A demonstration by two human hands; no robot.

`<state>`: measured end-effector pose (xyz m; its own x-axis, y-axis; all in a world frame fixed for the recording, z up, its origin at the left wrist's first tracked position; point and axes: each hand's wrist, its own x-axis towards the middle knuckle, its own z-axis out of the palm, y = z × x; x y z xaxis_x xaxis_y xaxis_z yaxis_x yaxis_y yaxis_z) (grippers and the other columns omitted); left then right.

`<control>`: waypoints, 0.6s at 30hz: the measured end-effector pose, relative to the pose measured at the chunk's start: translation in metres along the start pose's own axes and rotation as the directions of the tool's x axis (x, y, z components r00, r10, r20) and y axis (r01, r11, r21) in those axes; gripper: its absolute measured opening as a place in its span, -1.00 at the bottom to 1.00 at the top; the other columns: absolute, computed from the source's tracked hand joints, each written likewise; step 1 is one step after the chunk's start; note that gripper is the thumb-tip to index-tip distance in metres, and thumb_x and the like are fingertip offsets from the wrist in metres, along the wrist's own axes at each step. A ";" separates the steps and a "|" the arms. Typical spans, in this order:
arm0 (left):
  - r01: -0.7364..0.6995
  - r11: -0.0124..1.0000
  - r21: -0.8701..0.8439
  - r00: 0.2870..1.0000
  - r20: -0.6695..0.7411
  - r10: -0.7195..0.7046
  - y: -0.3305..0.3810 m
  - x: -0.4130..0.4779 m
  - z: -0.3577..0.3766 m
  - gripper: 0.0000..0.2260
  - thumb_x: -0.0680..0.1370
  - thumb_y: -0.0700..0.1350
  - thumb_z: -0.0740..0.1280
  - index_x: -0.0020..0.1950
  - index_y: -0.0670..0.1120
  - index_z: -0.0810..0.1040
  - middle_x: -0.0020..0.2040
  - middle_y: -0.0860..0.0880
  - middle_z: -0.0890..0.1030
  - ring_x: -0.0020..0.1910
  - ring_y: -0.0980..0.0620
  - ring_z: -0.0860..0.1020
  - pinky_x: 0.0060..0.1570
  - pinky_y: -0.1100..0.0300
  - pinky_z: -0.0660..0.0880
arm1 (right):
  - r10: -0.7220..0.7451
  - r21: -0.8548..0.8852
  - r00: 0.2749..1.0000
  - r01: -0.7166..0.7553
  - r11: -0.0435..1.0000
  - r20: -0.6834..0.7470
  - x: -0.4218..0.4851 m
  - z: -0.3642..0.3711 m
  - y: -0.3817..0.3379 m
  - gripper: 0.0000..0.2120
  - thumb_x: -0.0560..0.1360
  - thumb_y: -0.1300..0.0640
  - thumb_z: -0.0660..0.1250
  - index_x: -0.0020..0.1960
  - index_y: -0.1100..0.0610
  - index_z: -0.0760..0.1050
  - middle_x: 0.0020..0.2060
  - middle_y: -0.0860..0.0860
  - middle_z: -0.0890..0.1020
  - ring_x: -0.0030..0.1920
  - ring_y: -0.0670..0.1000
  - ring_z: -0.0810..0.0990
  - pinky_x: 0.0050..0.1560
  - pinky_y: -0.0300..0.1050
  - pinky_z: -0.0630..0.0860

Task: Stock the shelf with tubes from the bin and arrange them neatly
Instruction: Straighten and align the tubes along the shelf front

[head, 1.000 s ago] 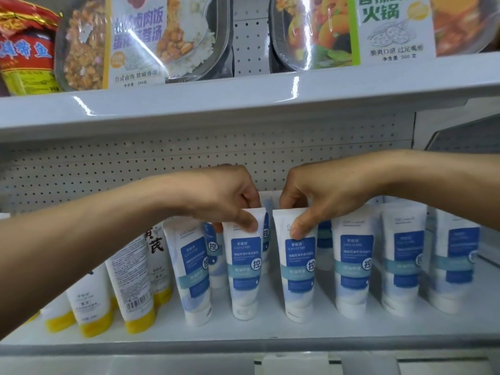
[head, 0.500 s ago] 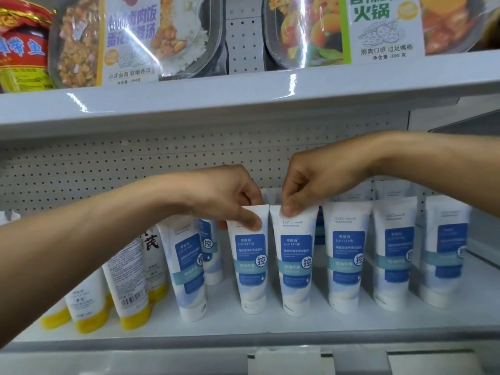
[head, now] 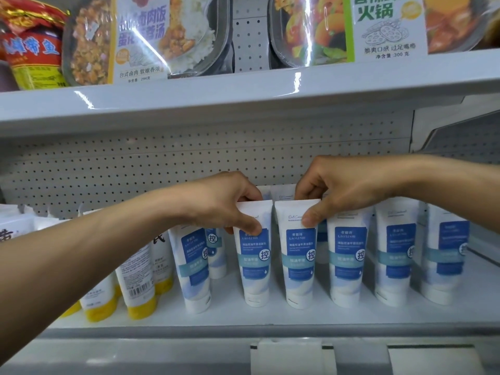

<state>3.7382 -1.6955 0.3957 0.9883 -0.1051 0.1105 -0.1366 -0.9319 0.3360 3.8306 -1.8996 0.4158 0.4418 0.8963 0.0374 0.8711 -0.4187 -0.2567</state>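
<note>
Left hand: my left hand (head: pixel 230 204) pinches the crimped top of the left tube (head: pixel 255 263), thumb on its front face, fingers curled behind.
Right hand: my right hand (head: pixel 338 196) is clamped the same way on the right tube (head: pixel 299 266), thumb pressed just above the blue label.
Left tube: directly below my left hand, standing cap-down on the shelf (head: pixel 243 318); its long axis is close to vertical, the flat crimp points up and the label faces me.
Right tube: directly below my right hand, also cap-down and upright, crimp up and label forward, just beside the left tube with a narrow gap between them.
Right of my right hand: three matching tubes (head: pixel 347 266) stand on their caps in the same front row.
Left of my left hand: one more blue tube, leaning slightly, then yellow-capped tubes (head: pixel 140 290) partly hidden by my forearm.
Behind my hands: further tube tops and the perforated back panel (head: pixel 135 169).
Above my hands: packaged meals (head: pixel 162 36) on the upper shelf (head: pixel 243 96).
</note>
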 end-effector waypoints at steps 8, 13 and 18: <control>-0.005 0.999 -0.052 1.000 -0.009 0.004 -0.002 0.000 0.001 -0.83 0.46 -0.07 0.48 0.03 -0.02 0.66 -0.11 0.12 0.71 -0.16 0.13 0.67 -0.13 0.17 0.64 | 0.029 0.006 0.999 -0.029 1.000 -0.024 -0.002 0.000 0.002 -0.85 0.44 0.09 0.47 -0.02 0.10 0.66 -0.15 -0.08 0.73 -0.15 -0.10 0.71 -0.05 -0.08 0.65; -0.025 0.998 -0.055 1.000 -0.011 0.024 0.002 -0.001 0.002 -0.86 0.46 -0.10 0.48 0.01 -0.05 0.67 -0.11 0.08 0.71 -0.15 0.10 0.68 -0.12 0.17 0.64 | 0.041 0.021 0.999 -0.041 0.999 -0.020 -0.003 0.000 0.002 -0.86 0.45 0.09 0.46 0.00 0.07 0.66 -0.14 -0.10 0.73 -0.15 -0.12 0.71 -0.04 -0.08 0.66; -0.016 0.998 -0.062 1.000 -0.009 0.016 0.003 -0.001 0.002 -0.84 0.46 -0.12 0.48 0.04 -0.05 0.67 -0.08 0.07 0.71 -0.15 0.13 0.67 -0.16 0.23 0.63 | 0.049 0.020 0.999 -0.049 0.999 0.001 -0.003 0.001 0.003 -0.86 0.46 0.10 0.45 0.01 0.07 0.65 -0.14 -0.09 0.73 -0.15 -0.11 0.71 -0.04 -0.08 0.66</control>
<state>3.7369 -1.6989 0.3942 0.9854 -0.1166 0.1244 -0.1567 -0.9068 0.3914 3.8312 -1.9037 0.4142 0.4838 0.8749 0.0233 0.8439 -0.4593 -0.2771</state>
